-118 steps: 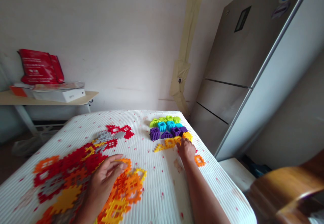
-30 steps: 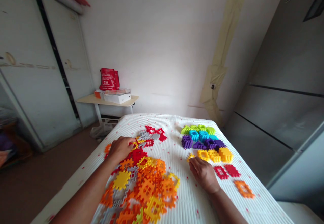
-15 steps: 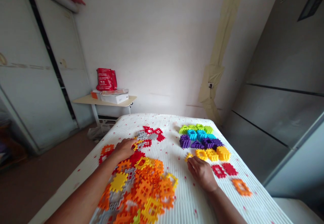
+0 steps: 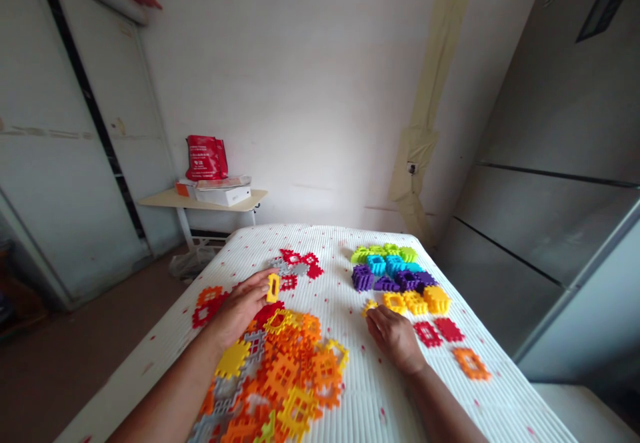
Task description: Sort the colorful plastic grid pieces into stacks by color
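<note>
My left hand (image 4: 241, 306) is closed on a yellow building tile (image 4: 273, 287) with a rectangular opening, raised above the left pile. Under and in front of it lies a heap of mixed tiles, with orange tiles (image 4: 283, 373), a solid yellow tile (image 4: 234, 359) and grey ones. My right hand (image 4: 397, 336) rests on the cover with its fingers pinched at a small yellow tile (image 4: 369, 307), partly hidden by the fingers. Right of it stand yellow stacks (image 4: 415, 302) in a row. Behind are purple stacks (image 4: 385, 283), blue stacks (image 4: 395, 265) and lime green stacks (image 4: 384, 252).
Two red tiles (image 4: 449, 329) and an orange window tile (image 4: 471, 363) lie near the right edge of the white quilted cover (image 4: 340, 236). A fridge (image 4: 550, 229) stands to the right. Back left, a side table (image 4: 165, 197) holds boxes and a red bag (image 4: 206, 157).
My left hand has lifted the yellow tile out of the left pile. My right hand stays by the small yellow tile. Since the oldest frame, yellow and red tiles have been rearranged on the right.
</note>
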A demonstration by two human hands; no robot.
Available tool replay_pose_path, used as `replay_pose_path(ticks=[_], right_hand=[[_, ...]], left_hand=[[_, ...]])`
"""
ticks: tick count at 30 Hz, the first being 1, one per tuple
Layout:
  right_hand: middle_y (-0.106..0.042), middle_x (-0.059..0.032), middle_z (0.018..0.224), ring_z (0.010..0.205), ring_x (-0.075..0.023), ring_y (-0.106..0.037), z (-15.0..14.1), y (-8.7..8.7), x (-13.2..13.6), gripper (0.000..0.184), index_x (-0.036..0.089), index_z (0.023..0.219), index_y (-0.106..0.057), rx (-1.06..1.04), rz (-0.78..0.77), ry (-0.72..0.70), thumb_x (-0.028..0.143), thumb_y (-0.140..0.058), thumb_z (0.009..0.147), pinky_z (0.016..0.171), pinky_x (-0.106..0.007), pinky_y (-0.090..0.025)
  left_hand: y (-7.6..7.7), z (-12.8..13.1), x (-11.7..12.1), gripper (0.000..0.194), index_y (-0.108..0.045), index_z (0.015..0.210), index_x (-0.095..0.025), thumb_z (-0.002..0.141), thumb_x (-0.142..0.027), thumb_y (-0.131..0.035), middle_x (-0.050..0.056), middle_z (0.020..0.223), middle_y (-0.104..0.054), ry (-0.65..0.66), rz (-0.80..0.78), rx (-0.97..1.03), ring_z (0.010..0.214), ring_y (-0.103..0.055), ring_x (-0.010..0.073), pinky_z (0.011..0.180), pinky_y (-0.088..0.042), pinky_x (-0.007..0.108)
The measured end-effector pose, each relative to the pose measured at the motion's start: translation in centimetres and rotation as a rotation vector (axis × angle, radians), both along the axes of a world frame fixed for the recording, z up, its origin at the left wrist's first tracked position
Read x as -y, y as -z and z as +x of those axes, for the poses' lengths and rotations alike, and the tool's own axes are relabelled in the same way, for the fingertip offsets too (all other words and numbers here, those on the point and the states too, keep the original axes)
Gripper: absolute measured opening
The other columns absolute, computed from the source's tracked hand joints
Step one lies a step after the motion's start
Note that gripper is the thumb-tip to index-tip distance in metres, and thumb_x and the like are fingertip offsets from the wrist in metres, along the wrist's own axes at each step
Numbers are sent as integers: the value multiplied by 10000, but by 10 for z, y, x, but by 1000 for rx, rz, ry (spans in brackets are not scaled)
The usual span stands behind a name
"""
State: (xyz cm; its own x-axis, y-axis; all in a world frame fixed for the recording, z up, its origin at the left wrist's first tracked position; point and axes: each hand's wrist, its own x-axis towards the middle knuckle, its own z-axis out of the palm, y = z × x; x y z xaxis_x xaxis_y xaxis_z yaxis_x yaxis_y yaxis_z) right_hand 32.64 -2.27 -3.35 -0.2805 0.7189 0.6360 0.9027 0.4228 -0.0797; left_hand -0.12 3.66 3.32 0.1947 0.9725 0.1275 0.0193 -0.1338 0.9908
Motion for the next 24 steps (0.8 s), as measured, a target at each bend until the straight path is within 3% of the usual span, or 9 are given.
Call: replay_pose_path(ticks=[6, 13, 17, 24], right_hand=[[-575, -32, 679, 591, -112, -539, -3, -2, 2, 299, 172, 746, -580, -8, -39, -2, 212, -357, 942, 566, -221, -332], [-580, -42, 678, 599, -122, -552, -6, -4, 3, 308, 171, 756, -604, -110, -57, -40, 244, -367, 940, 563, -217, -360], [-629, -48, 745, 629, -132, -577, -34, -13, 12, 241, 180, 843, -636, -540, -166, -118, 326, -453, 901, 568, -219, -416], [-572, 18, 680, 565, -100, -493, -102, -21, 36, 246, 200, 947, -597, -1193, -593, -431, 405, -584, 812, 518, -215, -397]], left_hand=[[10, 15, 33, 327, -598, 1035, -211, 758, -349, -494, 79, 1017, -678, 17, -63, 329, 952, -632, 222, 877, -480, 423], [25, 30, 57, 201, -574, 869, -218, 675, -261, -603, 63, 1071, -662, 32, -61, 466, 970, -627, 235, 890, -465, 420], [32, 37, 62, 218, -571, 839, -209, 643, -260, -652, 77, 1114, -643, -17, -11, 326, 1014, -613, 251, 916, -450, 407], [36, 44, 70, 191, -586, 825, -235, 642, -241, -640, 89, 1157, -600, -17, 177, -45, 1113, -554, 251, 943, -449, 370]])
